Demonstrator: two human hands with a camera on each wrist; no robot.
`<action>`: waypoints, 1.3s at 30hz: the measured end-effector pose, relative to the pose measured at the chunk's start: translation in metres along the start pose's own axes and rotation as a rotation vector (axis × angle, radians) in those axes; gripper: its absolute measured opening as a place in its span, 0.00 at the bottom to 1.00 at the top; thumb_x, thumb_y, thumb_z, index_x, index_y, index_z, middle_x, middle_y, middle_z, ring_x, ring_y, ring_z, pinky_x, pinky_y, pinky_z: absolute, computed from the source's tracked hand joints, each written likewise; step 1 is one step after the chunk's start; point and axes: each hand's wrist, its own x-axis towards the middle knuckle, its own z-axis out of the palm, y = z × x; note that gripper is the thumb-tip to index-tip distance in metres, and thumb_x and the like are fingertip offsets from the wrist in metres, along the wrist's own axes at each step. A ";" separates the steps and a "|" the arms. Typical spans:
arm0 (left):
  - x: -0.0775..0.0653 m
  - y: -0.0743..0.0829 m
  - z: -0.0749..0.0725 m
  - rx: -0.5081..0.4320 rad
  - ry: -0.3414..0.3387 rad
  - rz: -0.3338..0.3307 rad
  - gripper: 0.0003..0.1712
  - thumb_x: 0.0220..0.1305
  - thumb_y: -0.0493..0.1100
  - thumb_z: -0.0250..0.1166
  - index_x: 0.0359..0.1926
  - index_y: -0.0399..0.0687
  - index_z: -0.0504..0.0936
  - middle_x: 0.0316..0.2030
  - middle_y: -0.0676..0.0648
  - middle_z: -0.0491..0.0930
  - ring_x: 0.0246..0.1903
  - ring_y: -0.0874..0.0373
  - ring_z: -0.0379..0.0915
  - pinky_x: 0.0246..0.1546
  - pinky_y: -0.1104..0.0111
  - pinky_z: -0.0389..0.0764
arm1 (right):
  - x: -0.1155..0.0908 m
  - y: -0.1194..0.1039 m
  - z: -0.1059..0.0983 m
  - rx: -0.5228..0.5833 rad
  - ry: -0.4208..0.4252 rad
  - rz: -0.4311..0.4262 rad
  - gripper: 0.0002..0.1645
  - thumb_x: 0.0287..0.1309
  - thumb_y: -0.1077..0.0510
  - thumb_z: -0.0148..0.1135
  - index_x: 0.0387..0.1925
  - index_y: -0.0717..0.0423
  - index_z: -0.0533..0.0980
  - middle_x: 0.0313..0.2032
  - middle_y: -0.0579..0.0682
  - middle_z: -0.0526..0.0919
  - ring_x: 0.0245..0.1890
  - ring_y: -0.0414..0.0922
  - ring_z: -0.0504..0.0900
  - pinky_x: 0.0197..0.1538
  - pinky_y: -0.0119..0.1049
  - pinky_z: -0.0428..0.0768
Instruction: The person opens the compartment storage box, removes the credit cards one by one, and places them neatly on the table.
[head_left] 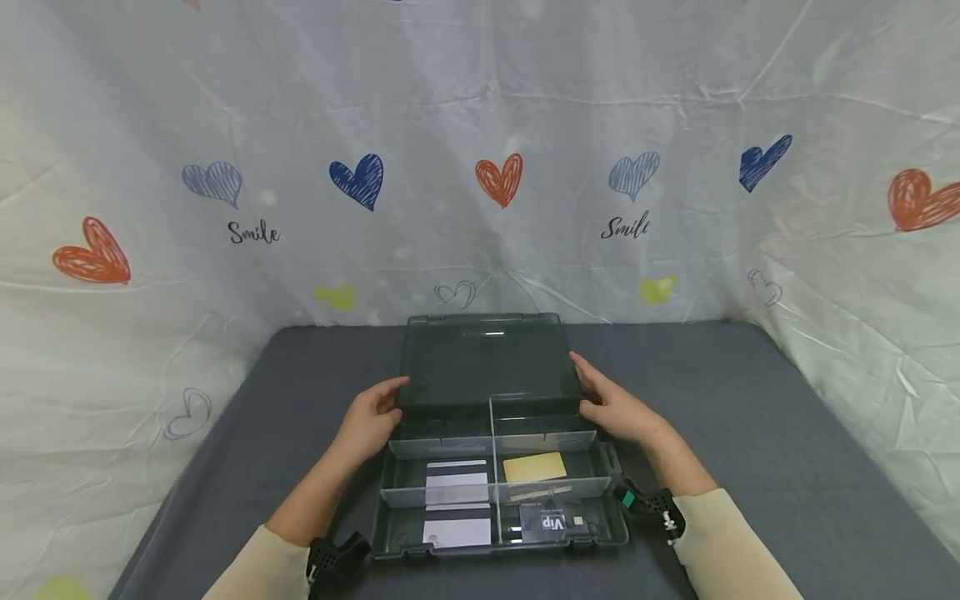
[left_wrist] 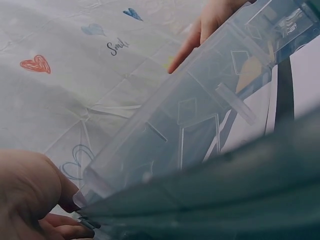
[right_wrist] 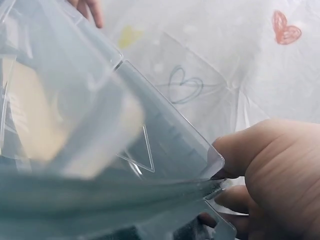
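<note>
The left hand (head_left: 369,427) and right hand (head_left: 621,410) each pinch a side of the open lid (head_left: 487,362), grip nearly closed. Cards (head_left: 457,527) lie in the box (head_left: 401,525).

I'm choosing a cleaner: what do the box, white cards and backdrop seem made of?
Box: likely glossy plastic; it is see-through and catches a highlight. White cards: perhaps smooth plastic, judging by the dark stripes; coated paper is possible. Backdrop: probably thin, faintly shiny cloth, with creases.

Room along left, right edges of bench (head_left: 750,408); open lid (head_left: 483,358) blocks middle back edge; clearance behind it hard to judge.
</note>
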 end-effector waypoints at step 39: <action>-0.078 -0.045 -0.006 0.172 -0.067 0.594 0.45 0.61 0.38 0.73 0.77 0.43 0.63 0.77 0.40 0.58 0.77 0.42 0.50 0.71 0.74 0.51 | -0.052 -0.103 0.012 -0.237 -0.102 -0.008 0.17 0.73 0.49 0.60 0.51 0.56 0.85 0.42 0.45 0.88 0.33 0.37 0.81 0.37 0.38 0.79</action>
